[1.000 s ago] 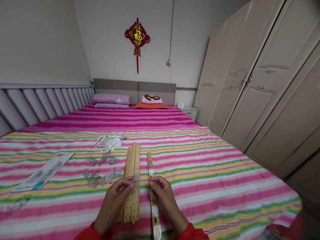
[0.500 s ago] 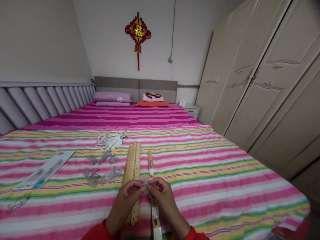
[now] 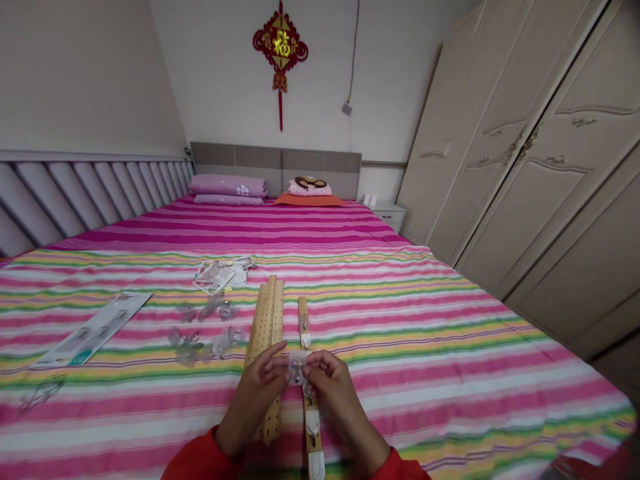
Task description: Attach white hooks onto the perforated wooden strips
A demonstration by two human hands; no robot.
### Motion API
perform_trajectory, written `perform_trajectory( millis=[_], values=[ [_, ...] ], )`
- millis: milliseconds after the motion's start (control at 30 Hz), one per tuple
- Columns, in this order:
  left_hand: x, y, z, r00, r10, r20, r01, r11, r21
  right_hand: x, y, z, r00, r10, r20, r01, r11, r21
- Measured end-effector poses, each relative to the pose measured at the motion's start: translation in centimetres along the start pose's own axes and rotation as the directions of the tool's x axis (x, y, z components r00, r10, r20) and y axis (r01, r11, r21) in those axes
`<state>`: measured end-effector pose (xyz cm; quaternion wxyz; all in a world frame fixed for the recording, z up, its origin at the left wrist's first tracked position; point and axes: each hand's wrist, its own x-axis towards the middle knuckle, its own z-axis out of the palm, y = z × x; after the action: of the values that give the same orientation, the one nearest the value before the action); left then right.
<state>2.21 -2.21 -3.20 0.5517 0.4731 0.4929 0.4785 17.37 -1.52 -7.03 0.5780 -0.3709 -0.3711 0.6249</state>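
While both hands met low over the striped bed cover (image 3: 425, 380), the right hand (image 3: 334, 385) pinched a small clear hook piece (image 3: 297, 369) between its thumb and forefinger. The left hand (image 3: 259, 379) came up to the left edge of that piece, its index finger lifted and its thumb close against the edge; whether it gripped or merely touched cannot be told. The clear hook piece was above a narrow wooden strip (image 3: 311, 404), which ran away from the person and bore white hooks (image 3: 313, 423) along its length. Just left of the strip, perforated wooden boards (image 3: 270, 320) lay side by side, partly hidden by the left hand. Further left were loose clear pieces (image 3: 186, 352), with a heap of packaging (image 3: 217, 275) beyond them, a long printed card (image 3: 100, 330) and a thin tangled bundle (image 3: 43, 392), too blurred to identify.
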Motion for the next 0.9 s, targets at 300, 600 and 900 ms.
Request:
perform_trajectory(
  millis=[300, 600, 900],
  values=[
    [-1.0, 0.8, 0.8, 0.977, 0.149, -0.151, -0.123, 0.977, 0.172, -1.0, -1.3, 1.4, 0.998, -0.033, -0.048, 0.03, 0.998, -0.058],
    [-2.5, 1.3, 1.7, 0.768, 0.637, 0.063, -0.499, 0.535, 0.682, -2.5, -3.9, 3.5, 0.99, -0.135, -0.033, 0.133, 0.989, -0.059],
    [-2.5, 2.2, 1.5, 0.9, 0.413, -0.141, -0.333, 0.859, 0.388, -1.9, -3.4, 2.8, 0.998, -0.059, -0.018, 0.06, 0.996, 0.059]
  ],
)
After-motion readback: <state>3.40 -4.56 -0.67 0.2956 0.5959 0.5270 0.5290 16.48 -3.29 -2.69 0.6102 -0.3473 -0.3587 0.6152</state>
